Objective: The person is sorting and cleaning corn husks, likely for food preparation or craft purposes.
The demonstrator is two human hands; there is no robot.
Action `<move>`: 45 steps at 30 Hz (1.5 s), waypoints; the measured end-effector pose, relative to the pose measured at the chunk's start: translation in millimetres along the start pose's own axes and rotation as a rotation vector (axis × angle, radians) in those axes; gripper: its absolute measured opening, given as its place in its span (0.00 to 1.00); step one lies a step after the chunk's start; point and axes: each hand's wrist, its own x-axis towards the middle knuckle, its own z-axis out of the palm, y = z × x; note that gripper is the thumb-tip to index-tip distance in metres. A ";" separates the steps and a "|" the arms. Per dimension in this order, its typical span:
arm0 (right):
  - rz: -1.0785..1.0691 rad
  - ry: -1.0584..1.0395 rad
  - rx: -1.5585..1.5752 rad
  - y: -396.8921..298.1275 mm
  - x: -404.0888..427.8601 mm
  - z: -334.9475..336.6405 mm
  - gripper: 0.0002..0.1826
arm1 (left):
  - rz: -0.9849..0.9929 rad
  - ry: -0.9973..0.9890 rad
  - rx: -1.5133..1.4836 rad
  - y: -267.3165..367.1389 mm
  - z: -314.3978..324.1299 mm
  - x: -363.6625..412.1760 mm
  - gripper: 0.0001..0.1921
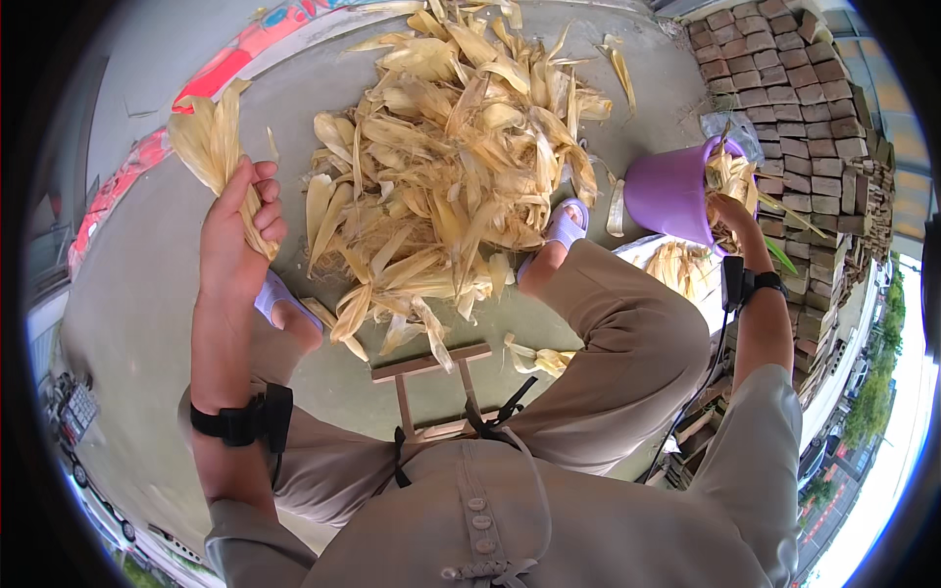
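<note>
My left hand (242,220) is raised at the left, its fingers closed around a bunch of dry corn husks (209,143). The husks fan out above the fist, and a short end sticks out below it. At the right, my right hand (729,213) reaches into the mouth of a tipped purple plastic bucket (665,187). Pale husks (730,176) fill the bucket's opening next to the fingers. Those fingertips are hidden among the husks, so their grip does not show. Between my feet and beyond them spreads a large heap of dry corn husks (448,162) on the concrete floor.
Stacked bricks (798,95) stand beyond the bucket. Under its near side lies a white sack (698,283) with more husks (673,264) on it. A low wooden stool frame (434,364) is between my legs. A loose husk (548,360) lies by my right knee.
</note>
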 end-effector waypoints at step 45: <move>-0.587 -0.481 1.377 -550.7 -301.5 21.7 0.08 | 0.125 -0.065 0.045 31.9 -13.3 -78.1 0.14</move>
